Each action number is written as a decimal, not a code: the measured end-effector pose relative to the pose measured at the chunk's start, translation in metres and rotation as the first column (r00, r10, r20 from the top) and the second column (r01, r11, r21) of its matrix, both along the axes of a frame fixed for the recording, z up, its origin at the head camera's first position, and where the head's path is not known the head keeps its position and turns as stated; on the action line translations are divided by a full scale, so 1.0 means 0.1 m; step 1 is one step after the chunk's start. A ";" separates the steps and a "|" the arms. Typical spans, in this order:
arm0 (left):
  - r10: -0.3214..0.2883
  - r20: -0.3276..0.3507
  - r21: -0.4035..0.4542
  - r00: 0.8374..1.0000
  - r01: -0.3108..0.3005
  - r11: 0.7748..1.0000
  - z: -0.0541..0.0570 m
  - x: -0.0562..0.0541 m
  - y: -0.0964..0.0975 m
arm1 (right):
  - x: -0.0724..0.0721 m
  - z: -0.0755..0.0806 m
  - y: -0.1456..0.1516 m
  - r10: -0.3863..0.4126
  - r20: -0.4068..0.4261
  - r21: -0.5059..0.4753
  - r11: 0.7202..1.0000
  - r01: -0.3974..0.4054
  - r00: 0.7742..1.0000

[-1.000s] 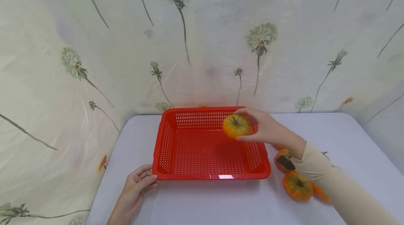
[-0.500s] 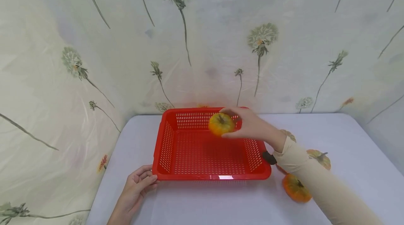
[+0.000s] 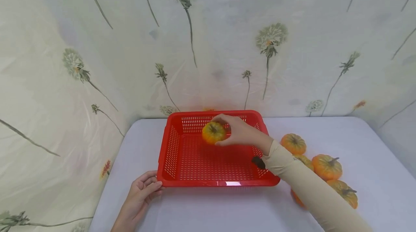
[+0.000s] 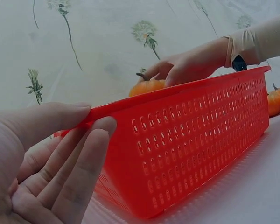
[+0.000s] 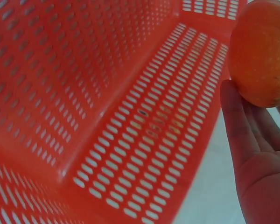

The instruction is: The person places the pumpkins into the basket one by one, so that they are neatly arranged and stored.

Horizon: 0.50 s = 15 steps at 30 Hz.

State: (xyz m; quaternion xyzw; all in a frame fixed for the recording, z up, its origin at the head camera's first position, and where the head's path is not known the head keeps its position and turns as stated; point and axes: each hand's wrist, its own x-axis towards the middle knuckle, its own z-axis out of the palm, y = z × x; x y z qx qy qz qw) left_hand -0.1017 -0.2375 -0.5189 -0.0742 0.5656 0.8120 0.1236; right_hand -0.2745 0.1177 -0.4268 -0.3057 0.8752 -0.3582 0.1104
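Observation:
A red plastic basket (image 3: 201,183) with slotted walls stands in the middle of the white table. At its front left corner my left hand (image 3: 139,196) pinches the rim, thumb on top and fingers underneath, as the left wrist view shows closely. My right hand (image 3: 245,132) reaches over the basket's right side and grips a small orange-yellow pumpkin (image 3: 213,133), stem upward, within the basket's outline. In the right wrist view the pumpkin (image 5: 261,51) sits against the fingers, and the basket's slotted floor (image 5: 144,126) shows bare beside it.
Several more small pumpkins (image 3: 327,167) lie on the table (image 3: 364,145) to the right of the basket, partly behind the right sleeve (image 3: 312,185). A cloth with a dandelion print (image 3: 221,44) hangs behind the table. A dark device (image 3: 258,162) is on the right wrist.
My right hand has carried the pumpkin leftward over the basket and slightly lower. The pumpkins at the right have come into fuller view. My left hand keeps its place on the rim.

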 end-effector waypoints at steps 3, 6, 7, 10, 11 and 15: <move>0.002 0.004 -0.003 1.000 -0.002 1.000 -0.01 -0.01 0.00 | -0.04 -0.06 -0.06 0.016 0.001 -0.005 1.000 -0.016 1.000; 0.003 0.013 -0.008 1.000 -0.003 1.000 -0.01 -0.01 0.00 | -0.07 -0.13 -0.13 0.021 0.009 -0.010 1.000 -0.021 1.000; 0.002 0.009 -0.012 1.000 -0.002 1.000 -0.02 -0.02 0.00 | -0.09 -0.15 -0.15 0.021 0.010 -0.009 1.000 -0.021 1.000; -0.008 -0.006 -0.002 1.000 0.008 1.000 -0.03 -0.02 -0.01 | -0.12 -0.21 -0.22 0.018 0.015 -0.005 1.000 -0.018 1.000; -0.014 -0.016 0.005 1.000 0.015 1.000 -0.03 -0.02 -0.01 | -0.13 -0.23 -0.24 0.015 0.020 -0.005 1.000 -0.015 1.000; -0.037 -0.047 0.027 0.998 0.039 0.999 -0.04 -0.01 -0.02 | -0.18 -0.30 -0.33 0.005 0.038 0.000 1.000 -0.005 0.999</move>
